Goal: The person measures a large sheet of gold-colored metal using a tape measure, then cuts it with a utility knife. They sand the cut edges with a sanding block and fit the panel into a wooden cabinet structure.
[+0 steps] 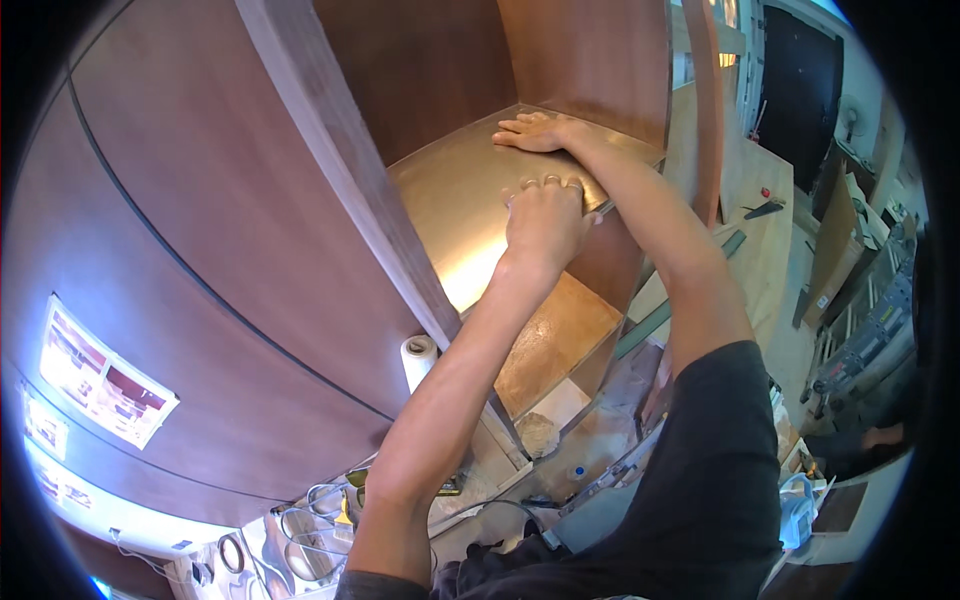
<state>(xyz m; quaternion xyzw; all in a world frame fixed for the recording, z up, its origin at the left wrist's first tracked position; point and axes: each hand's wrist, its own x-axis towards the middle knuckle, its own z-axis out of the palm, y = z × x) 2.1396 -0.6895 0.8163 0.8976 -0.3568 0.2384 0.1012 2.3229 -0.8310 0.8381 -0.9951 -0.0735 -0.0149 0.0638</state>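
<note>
A shiny gold-coloured sheet (440, 195) covers the shelf-like surface inside a reddish-brown wooden cabinet. My right hand (535, 132) lies palm down near the sheet's back edge, fingers stretched out to the left. Closer to me, my left hand (545, 222) is on the sheet by its front edge, with its fingers curled under and the thumb to the right. Whatever those fingers may hold is hidden beneath them. Below the front edge, a glossy orange-brown panel (565, 325) shows at a lower level.
A light wooden post (335, 150) rises left of the sheet, beside a large brown panel (190, 220). A white roll (418, 352) stands near my left forearm. Cables and tools clutter the lower left. On the right is a wooden board (755, 210) with a dark tool (765, 208).
</note>
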